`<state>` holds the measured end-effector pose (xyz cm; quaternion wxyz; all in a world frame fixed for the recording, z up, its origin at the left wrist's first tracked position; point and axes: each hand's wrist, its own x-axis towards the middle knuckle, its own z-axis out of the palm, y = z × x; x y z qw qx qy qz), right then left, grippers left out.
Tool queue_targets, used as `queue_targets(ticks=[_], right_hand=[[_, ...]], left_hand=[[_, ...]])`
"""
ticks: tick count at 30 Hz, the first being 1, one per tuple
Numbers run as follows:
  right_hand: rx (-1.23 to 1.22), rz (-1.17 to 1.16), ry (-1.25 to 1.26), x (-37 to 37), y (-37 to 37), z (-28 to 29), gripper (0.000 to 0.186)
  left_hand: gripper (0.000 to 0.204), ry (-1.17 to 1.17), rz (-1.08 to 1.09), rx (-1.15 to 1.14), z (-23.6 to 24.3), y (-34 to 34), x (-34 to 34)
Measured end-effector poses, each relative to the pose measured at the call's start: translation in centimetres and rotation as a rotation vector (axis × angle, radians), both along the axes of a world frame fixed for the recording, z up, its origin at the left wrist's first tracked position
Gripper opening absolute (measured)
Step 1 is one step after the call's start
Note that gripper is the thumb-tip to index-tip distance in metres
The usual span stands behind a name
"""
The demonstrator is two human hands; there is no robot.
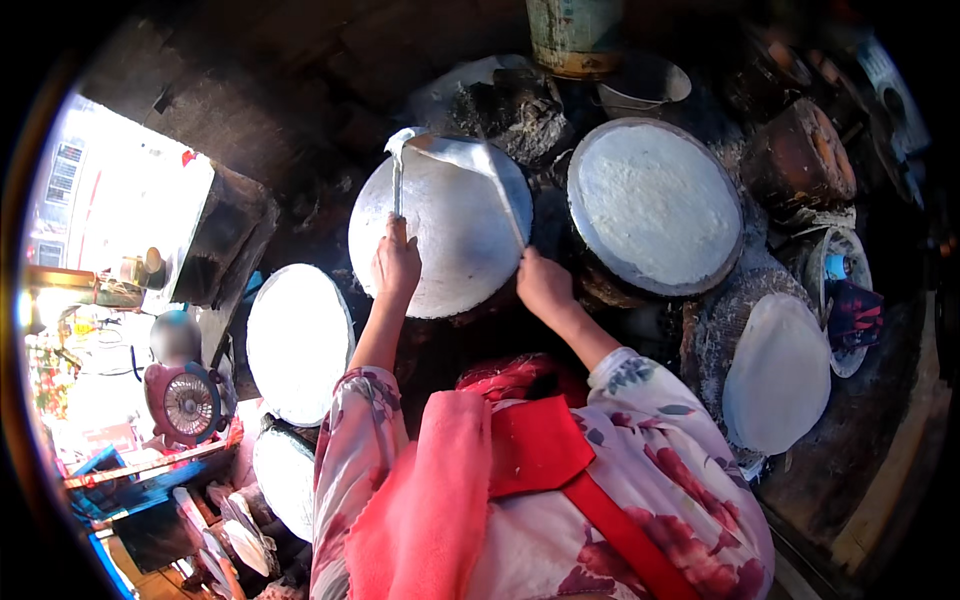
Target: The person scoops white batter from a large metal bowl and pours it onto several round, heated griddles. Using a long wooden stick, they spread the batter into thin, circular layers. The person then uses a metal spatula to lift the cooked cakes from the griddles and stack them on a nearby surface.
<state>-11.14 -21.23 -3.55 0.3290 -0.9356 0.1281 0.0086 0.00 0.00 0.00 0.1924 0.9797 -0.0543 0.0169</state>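
A round, pale griddle (440, 240) lies in front of me. My left hand (397, 265) is closed round the short handle of a scraper (398, 180), whose far end is coated with white paste. My right hand (546, 287) grips a long, flat spatula (508, 205) that slants across the griddle's right side. Between the two tools' far ends, over the griddle's far edge, stretches a white strip (445, 150); whether it is batter or a thin sheet, I cannot tell. To the right, a second griddle (655, 205) carries a white layer with a rough surface.
White discs stand at left (300, 340) and at right (778, 375). Beyond the griddles are a bucket (575, 35) and a metal basin (645, 85). A clay stove (800, 160) stands far right. A small fan (188, 402) is by the bright opening at left.
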Motion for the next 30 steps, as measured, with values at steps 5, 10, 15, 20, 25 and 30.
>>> queue_targets(ticks=[5, 10, 15, 20, 25, 30], right_hand=[[-0.114, 0.174, -0.023, 3.4, 3.3, 1.1, 0.022], [-0.158, 0.156, 0.072, 3.2, -0.3, 1.9, 0.022], [-0.17, 0.378, 0.002, 5.2, 2.6, 2.9, 0.019], [-0.21, 0.29, -0.01, 6.3, -0.6, 1.4, 0.013], [-0.215, 0.533, 0.021, 7.0, 3.5, 3.3, 0.015], [-0.311, 0.419, 0.042, 9.8, -1.1, 2.3, 0.015]], left_hand=[[0.054, 0.002, 0.025, 0.05, 1.6, 2.9, -0.5], [0.053, -0.087, 0.046, -0.035, 0.7, 6.0, -2.8], [0.053, 0.04, 0.15, -0.041, 2.0, 7.3, -5.1], [0.054, 0.105, 0.217, -0.125, 3.3, 8.4, -7.8], [0.053, 0.158, 0.297, -0.11, 5.2, 8.3, -9.5], [0.054, 0.156, 0.268, -0.162, 5.4, 10.1, -11.9]])
